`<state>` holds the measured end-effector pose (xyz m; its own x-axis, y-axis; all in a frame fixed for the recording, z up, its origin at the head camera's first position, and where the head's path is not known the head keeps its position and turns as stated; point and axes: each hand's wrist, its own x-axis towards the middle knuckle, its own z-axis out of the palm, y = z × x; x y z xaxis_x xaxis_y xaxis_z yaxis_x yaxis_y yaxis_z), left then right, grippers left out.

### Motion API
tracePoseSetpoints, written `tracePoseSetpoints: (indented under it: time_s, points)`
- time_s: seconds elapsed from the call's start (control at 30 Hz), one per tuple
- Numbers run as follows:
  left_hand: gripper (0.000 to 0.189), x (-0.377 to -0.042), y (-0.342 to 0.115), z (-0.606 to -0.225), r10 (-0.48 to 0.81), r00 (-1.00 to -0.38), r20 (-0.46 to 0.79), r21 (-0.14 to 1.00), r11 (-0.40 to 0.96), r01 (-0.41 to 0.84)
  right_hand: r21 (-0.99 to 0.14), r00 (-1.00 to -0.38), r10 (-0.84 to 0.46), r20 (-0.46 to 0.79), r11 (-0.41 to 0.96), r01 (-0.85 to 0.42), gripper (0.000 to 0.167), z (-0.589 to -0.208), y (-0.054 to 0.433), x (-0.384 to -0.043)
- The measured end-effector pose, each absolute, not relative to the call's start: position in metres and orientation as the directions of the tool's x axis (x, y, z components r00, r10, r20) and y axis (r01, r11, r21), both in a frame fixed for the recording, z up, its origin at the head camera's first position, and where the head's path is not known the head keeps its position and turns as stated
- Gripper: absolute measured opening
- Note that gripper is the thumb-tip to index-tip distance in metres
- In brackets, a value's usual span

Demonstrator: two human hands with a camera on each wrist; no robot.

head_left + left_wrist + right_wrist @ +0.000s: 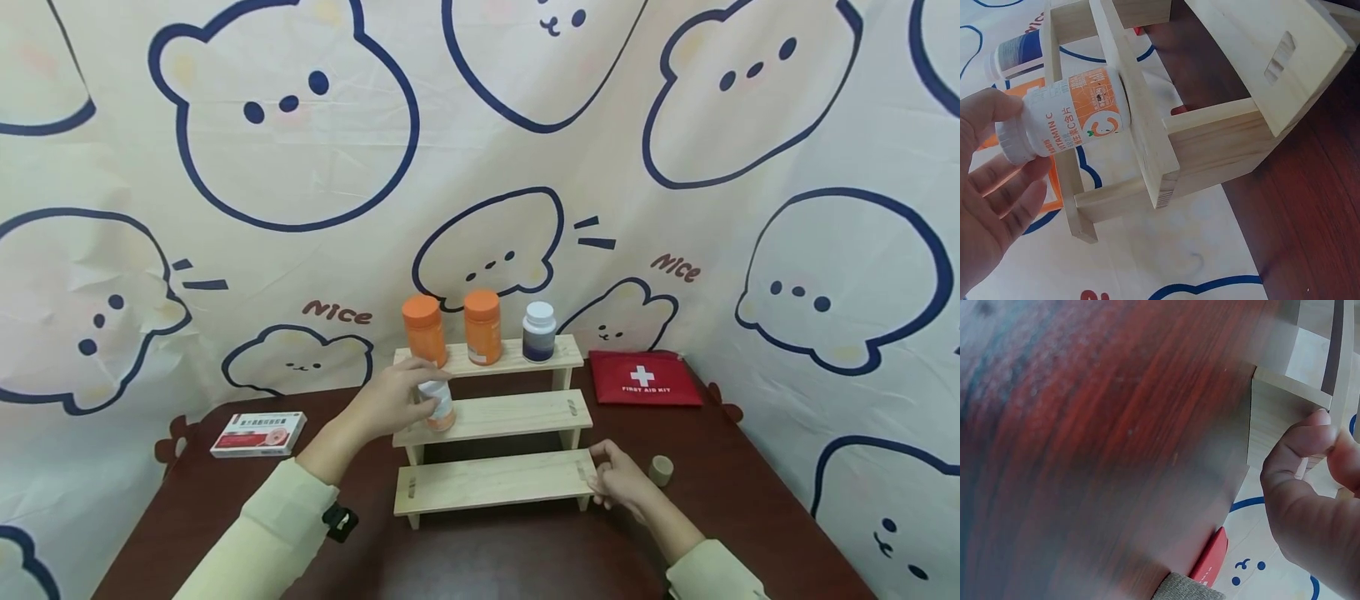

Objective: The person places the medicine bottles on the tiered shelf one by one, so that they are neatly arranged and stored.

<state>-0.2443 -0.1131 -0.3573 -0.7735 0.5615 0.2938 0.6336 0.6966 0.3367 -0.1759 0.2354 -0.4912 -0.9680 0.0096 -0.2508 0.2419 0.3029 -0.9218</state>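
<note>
A white vitamin C bottle (1075, 112) with an orange label stands at the left end of the middle step of a three-tier wooden rack (495, 483). My left hand (390, 396) pinches it near its white cap, thumb on one side and fingers on the other. In the left wrist view the bottle's base is right at the step's surface. At the rack's lowest step, my right hand (618, 479) grips the right end between thumb and curled fingers. Along the top step stand two orange bottles (483, 329) and a dark-blue bottle (538, 333) with a white cap.
A red first aid kit pouch (645, 379) lies behind the rack to the right. A small round beige object (661, 471) sits right of my right hand. On the left lies a white and red medicine box (258, 434). A patterned cloth (480, 150) hangs behind the dark table.
</note>
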Motion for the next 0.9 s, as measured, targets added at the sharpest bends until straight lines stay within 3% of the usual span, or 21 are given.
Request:
tracePoseSetpoints:
  time_s: [0.33, 0.67, 0.9]
  points:
    - [0.055, -0.24, -0.111, -0.366, 0.529, -0.834, 0.16, 0.415, 0.731, 0.543, -0.922, -0.968, 0.003, -0.252, 0.304, 0.241, 0.043, -0.491, 0.236, -0.176]
    - [0.059, -0.237, -0.122, -0.371, 0.509, -0.844, 0.169, 0.458, 0.718, 0.524, -0.912, -0.962, 0.002, -0.273, 0.318, 0.259, 0.044, -0.492, 0.233, -0.174]
    - [0.061, -0.236, -0.124, -0.366, 0.52, -0.843, 0.138, 0.426, 0.737, 0.524, -0.915, -0.964, 0.0, -0.267, 0.315, 0.253, 0.043, -0.49, 0.235, -0.176]
